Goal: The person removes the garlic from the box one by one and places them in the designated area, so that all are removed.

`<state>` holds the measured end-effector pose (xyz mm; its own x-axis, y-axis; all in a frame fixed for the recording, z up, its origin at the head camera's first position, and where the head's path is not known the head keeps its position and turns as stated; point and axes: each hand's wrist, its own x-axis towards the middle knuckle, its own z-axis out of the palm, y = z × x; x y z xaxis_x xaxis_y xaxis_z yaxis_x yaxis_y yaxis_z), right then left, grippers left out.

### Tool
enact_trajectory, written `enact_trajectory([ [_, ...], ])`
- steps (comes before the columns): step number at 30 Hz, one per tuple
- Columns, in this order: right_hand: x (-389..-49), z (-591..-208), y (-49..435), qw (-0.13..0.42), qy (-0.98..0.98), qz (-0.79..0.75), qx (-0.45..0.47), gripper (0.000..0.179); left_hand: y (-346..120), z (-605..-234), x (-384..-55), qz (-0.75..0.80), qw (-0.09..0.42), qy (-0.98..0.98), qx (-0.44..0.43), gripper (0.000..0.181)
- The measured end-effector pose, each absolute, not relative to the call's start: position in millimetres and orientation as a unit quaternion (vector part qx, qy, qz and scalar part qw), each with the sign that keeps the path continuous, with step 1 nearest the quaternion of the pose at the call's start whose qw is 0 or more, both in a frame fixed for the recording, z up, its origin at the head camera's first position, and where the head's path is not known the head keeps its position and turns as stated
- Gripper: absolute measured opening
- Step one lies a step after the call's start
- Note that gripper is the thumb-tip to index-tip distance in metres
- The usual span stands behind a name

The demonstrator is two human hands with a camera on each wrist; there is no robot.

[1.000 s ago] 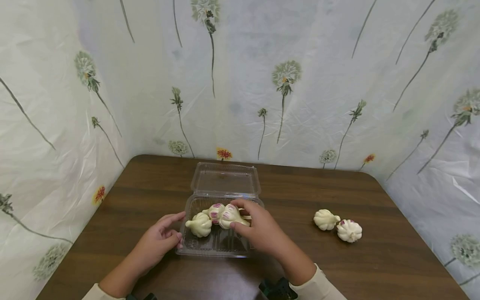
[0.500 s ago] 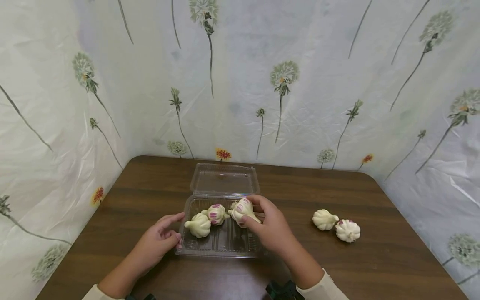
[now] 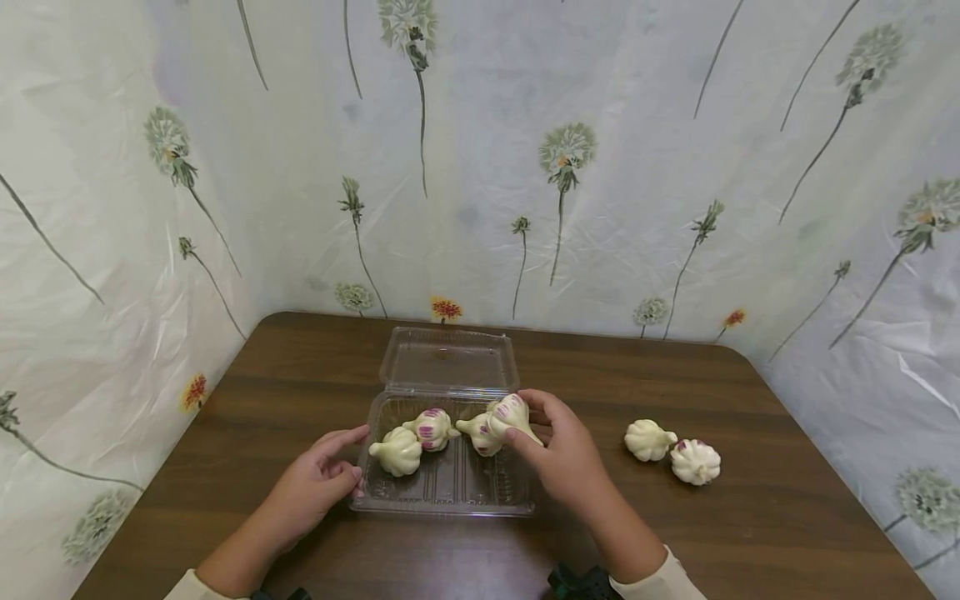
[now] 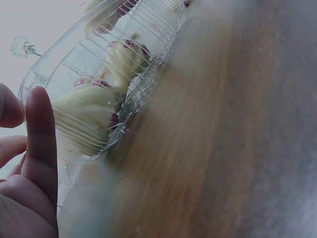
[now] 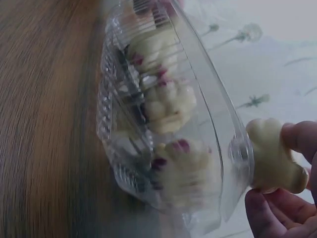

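Observation:
A clear plastic clamshell container [image 3: 442, 504] with its lid [image 3: 450, 357] folded back sits on the table. In its left half lie a pale garlic bulb [image 3: 397, 452] and a purple-streaked garlic bulb [image 3: 432, 429]. Toward its right side lies another garlic bulb [image 3: 478, 433], partly covered by the held one. My right hand [image 3: 566, 454] pinches a garlic bulb [image 5: 270, 156] between thumb and fingers, raised at the container's right rim. My left hand [image 3: 315, 483] holds the container's left rim, thumb [image 4: 40, 134] against the outer wall and other fingers at the edge.
Two more garlic bulbs lie close together on the table's right side, a pale bulb [image 3: 649, 439] and a purple-topped bulb [image 3: 696, 462]. The brown wooden table [image 3: 315, 367] ends at the back against a dandelion-printed sheet [image 3: 465, 233].
My right hand has moved the held garlic bulb rightward from mid-container to its right rim. The garlic bulb beneath has come into view. My left hand has stayed at the rim.

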<state>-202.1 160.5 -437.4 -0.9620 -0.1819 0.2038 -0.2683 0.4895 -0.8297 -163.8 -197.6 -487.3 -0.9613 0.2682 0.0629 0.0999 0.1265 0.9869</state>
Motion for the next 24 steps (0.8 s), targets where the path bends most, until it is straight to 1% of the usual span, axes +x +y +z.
enact_trajectory([
  [12, -203.5, -442.2, 181.5, 0.077, -0.871, 0.473, 0.106, 0.052, -196.5, -485.7, -163.2, 0.65, 0.073, 0.747, 0.12, 0.059],
  [24, -202.6, -443.9, 199.3, 0.089, -0.879, 0.459, 0.096, 0.056, -196.2, -483.5, -160.6, 0.661, 0.07, 0.737, 0.126, 0.06],
])
